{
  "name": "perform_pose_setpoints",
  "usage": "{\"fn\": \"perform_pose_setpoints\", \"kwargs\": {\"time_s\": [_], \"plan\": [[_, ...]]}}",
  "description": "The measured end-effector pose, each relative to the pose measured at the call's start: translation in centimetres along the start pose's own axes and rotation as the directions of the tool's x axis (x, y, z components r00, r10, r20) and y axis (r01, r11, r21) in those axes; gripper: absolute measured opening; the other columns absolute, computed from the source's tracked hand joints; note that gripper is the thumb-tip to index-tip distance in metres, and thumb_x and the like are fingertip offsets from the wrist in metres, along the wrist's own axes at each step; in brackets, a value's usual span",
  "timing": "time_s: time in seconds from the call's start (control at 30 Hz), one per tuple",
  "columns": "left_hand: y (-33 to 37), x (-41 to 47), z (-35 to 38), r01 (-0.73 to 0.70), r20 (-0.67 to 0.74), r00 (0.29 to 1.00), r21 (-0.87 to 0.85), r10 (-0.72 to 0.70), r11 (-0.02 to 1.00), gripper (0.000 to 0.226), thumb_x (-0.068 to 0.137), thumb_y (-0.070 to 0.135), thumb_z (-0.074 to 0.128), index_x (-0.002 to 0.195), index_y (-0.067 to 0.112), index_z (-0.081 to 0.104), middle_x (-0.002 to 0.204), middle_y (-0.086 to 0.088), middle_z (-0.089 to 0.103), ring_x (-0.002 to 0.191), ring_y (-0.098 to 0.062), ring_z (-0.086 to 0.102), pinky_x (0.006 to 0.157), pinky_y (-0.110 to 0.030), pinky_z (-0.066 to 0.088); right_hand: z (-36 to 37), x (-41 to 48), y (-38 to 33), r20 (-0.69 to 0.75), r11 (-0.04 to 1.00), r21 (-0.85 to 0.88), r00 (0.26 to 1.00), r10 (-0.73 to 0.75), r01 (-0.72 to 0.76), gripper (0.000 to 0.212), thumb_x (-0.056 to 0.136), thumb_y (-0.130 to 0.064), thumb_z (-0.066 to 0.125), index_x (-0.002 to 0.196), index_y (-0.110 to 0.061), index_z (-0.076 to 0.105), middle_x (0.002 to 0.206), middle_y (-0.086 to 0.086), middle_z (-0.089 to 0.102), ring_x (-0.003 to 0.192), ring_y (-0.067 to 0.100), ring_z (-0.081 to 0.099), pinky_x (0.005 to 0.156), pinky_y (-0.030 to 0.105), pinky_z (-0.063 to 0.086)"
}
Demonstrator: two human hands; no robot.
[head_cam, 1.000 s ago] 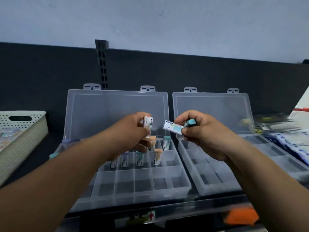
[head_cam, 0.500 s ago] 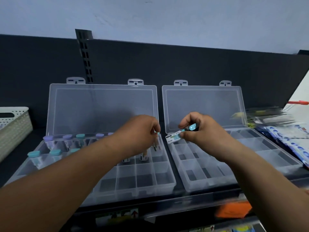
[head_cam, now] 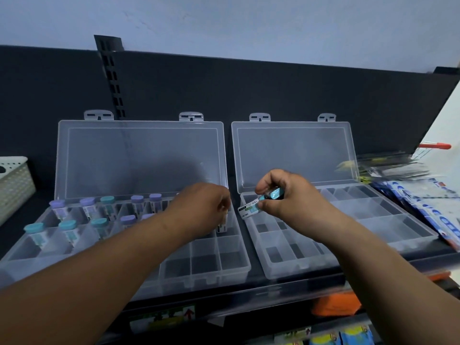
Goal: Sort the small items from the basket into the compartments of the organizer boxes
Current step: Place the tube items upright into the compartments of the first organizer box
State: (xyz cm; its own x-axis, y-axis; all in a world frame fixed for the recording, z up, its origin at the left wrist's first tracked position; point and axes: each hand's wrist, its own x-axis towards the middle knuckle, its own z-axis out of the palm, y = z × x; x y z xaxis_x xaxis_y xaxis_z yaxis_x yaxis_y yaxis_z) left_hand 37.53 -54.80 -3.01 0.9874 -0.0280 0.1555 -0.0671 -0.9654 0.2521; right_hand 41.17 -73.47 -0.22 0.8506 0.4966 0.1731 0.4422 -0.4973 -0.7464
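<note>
Lowered since a second ago, the left grip (head_cam: 201, 210) now pinches a small tube (head_cam: 222, 223) upright in a right-edge compartment of the left organizer box (head_cam: 211, 277). The right grip (head_cam: 286, 197) pinches a teal-capped tube (head_cam: 251, 209) over the far-left corner of the right organizer box (head_cam: 286, 272).

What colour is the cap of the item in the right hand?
Teal; the cap shows best in head view.
</note>
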Motion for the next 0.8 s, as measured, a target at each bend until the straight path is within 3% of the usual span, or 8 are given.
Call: {"fn": "perform_pose_setpoints", "kwargs": {"time_s": [0.1,0.17,0.3,0.43,0.57,0.63,0.7,0.8], "plan": [[0.2,-0.4,-0.6,0.011,-0.04,0.999,-0.019,-0.012,1.0,0.031,0.083,0.032,0.069,0.113,0.03,0.06,0.109,0.008,0.06,0.103,-0.016,0.052,0.087,-0.031,0.044,0.2,0.0,-0.3,0.004,1.0,0.013,1.0,-0.01,0.01,0.021,0.082,-0.004,0.072,0.089,-0.021,0.061,0.084,-0.005,0.061,0.067,0.001,0.056,0.059,0.008,0.046],[0.9,-1.0,-1.8,0.011,-0.069,0.997,-0.134,-0.021,0.991,0.042,0.077,0.033,0.076,0.112,0.033,0.053,0.111,0.01,0.056,0.102,-0.013,0.051,0.086,-0.032,0.047,0.1,0.0,-0.8,-0.005,0.998,0.048,1.0,-0.026,0.026,0.021,0.081,-0.003,0.073,0.091,-0.019,0.062,0.086,-0.002,0.063,0.072,0.005,0.059,0.064,0.012,0.049],[2.9,-2.9,-3.6,0.013,-0.006,1.0,-0.46,-0.017,0.888,0.039,0.074,0.029,0.079,0.096,0.031,0.048,0.093,0.009,0.057,0.078,-0.011,0.061,0.06,-0.021,0.053,-0.1,-0.4,-2.2,0.013,0.956,0.292,1.0,0.004,-0.008,0.02,0.082,-0.001,0.071,0.093,-0.014,0.063,0.085,0.001,0.068,0.075,0.011,0.064,0.066,0.023,0.056],[3.0,-3.7,-4.2,-0.033,-0.121,0.992,-0.554,-0.041,0.832,0.022,0.081,0.021,0.073,0.089,0.025,0.053,0.084,0.004,0.062,0.072,-0.012,0.061,0.058,-0.024,0.052,0.4,-0.6,-3.5,0.094,0.808,0.583,0.995,0.044,-0.091,0.019,0.082,0.01,0.064,0.091,-0.006,0.06,0.089,0.006,0.07,0.079,0.019,0.067,0.074,0.03,0.059],[1.9,-4.6,-5.1,0.072,-0.001,0.994,-0.751,-0.11,0.656,0.012,0.093,0.015,0.058,0.099,0.025,0.059,0.08,0.003,0.061,0.065,-0.007,0.056,0.062,-0.022,0.052,0.0,-0.6,-4.1,0.179,0.586,0.785,0.979,0.092,-0.199,0.01,0.093,0.003,0.052,0.099,-0.004,0.055,0.104,0.016,0.07,0.078,0.02,0.068,0.074,0.027,0.059],[1.5,-5.2,-5.4,0.153,0.097,0.987,-0.791,-0.125,0.593,0.015,0.097,0.02,0.052,0.105,0.028,0.061,0.071,0.003,0.055,0.061,-0.007,0.05,0.058,-0.02,0.048,-0.1,-0.7,-4.1,0.188,0.635,0.746,0.978,0.088,-0.201,0.007,0.098,-0.005,0.047,0.099,-0.006,0.054,0.106,0.017,0.071,0.067,0.017,0.065,0.063,0.025,0.058],[1.3,-5.7,-5.7,0.214,0.165,0.977,-0.816,-0.137,0.537,0.016,0.099,0.028,0.046,0.103,0.027,0.062,0.071,-0.001,0.05,0.066,-0.014,0.048,0.062,-0.026,0.048,0.2,-0.8,-3.9,0.172,0.749,0.644,0.983,0.057,-0.156,0.009,0.099,-0.01,0.047,0.096,-0.006,0.055,0.097,0.016,0.072,0.056,0.012,0.056,0.051,0.022,0.047],[0.7,-6.2,-5.5,0.196,0.132,0.979,-0.824,-0.157,0.531,0.022,0.1,0.028,0.042,0.092,0.023,0.062,0.078,-0.006,0.056,0.076,-0.019,0.053,0.077,-0.036,0.046,0.7,-0.9,-3.3,0.138,0.872,0.486,0.99,-0.013,-0.056,0.014,0.097,-0.014,0.052,0.095,-0.003,0.06,0.071,0.009,0.056,0.054,0.009,0.048,0.051,0.02,0.039]]}}
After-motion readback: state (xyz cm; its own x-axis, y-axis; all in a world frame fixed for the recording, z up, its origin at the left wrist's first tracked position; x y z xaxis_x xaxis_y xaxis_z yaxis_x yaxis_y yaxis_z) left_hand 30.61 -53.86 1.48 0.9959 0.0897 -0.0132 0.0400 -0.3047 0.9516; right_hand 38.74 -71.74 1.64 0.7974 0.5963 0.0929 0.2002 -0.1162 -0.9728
